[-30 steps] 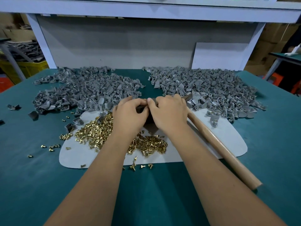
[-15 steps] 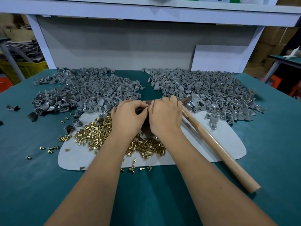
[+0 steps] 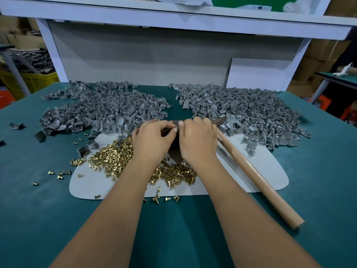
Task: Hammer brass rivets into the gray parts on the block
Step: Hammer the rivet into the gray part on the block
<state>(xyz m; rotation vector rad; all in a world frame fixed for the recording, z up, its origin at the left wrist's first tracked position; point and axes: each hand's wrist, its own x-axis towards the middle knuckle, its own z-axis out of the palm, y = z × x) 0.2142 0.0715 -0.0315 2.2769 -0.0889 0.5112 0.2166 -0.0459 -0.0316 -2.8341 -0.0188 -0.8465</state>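
Observation:
My left hand and my right hand meet over a dark block in the middle of a pale mat. Their fingertips pinch something small on top of the block; the hands hide what it is. A heap of brass rivets lies on the mat under my forearms. A hammer with a wooden handle lies on the mat just right of my right hand, its head near the block. Two large piles of gray parts, a left pile and a right pile, spread behind.
The table has a teal cover. Loose rivets and a few dark parts lie scattered at the left. A white shelf frame overhangs the back, with a white board leaning under it. A yellow crate stands beyond the left edge.
Both hands stay together at the block, fingers shifting slightly. The view has tilted a little, so the scene sits marginally lower and the shelf shows more.

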